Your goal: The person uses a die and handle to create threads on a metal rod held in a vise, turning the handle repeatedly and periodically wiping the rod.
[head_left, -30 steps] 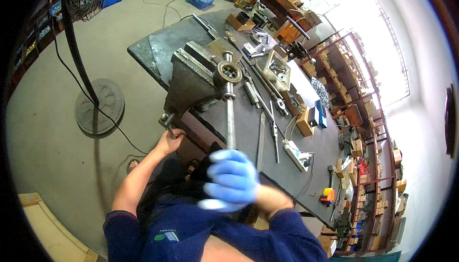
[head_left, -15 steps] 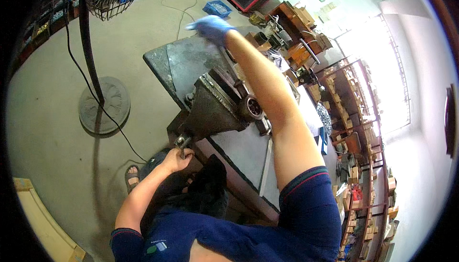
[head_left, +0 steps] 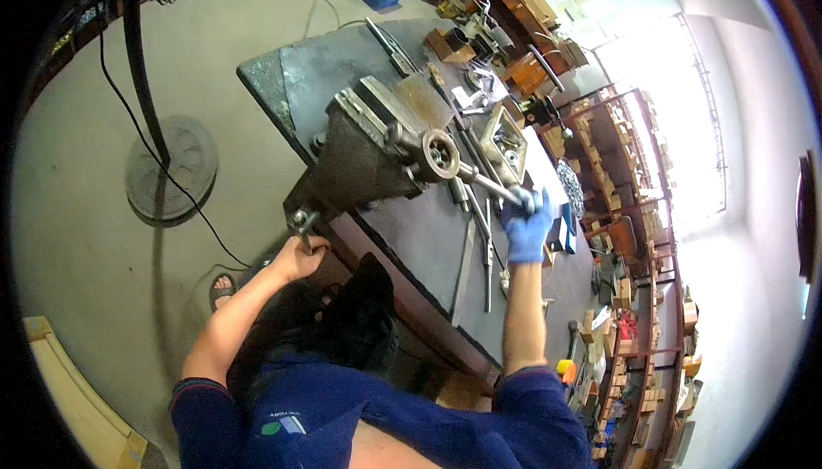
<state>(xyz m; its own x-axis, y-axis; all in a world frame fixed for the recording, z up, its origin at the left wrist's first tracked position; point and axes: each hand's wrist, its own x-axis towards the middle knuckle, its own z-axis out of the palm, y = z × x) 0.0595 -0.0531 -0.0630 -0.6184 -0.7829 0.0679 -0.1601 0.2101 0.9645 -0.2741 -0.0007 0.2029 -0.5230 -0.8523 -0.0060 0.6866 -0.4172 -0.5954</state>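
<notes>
A dark bench vise (head_left: 364, 157) stands at the edge of the metal-topped bench (head_left: 419, 242). Low on its near side, my bare left hand (head_left: 301, 258) is closed around the vise handle (head_left: 301, 220). At the vise's right side sits a round steel tool head (head_left: 439, 154) with a hollow centre; it looks like a die stock. A metal bar handle (head_left: 484, 181) slants from it toward the right. My right hand (head_left: 527, 236), in a blue glove, is closed on the far end of that bar; motion blurs it slightly. What the vise jaws grip cannot be made out.
Metal bars (head_left: 467, 268) and tools lie on the bench, beside a tray of small parts (head_left: 503, 151). Left of the bench stands a pole on a round base (head_left: 171, 168), with a cable on the floor. Shelves of boxes (head_left: 629, 204) line the right wall.
My right hand has come down from beyond the bench's far end onto the bar handle at the right. The bar now points further right. My left hand stays at the vise handle.
</notes>
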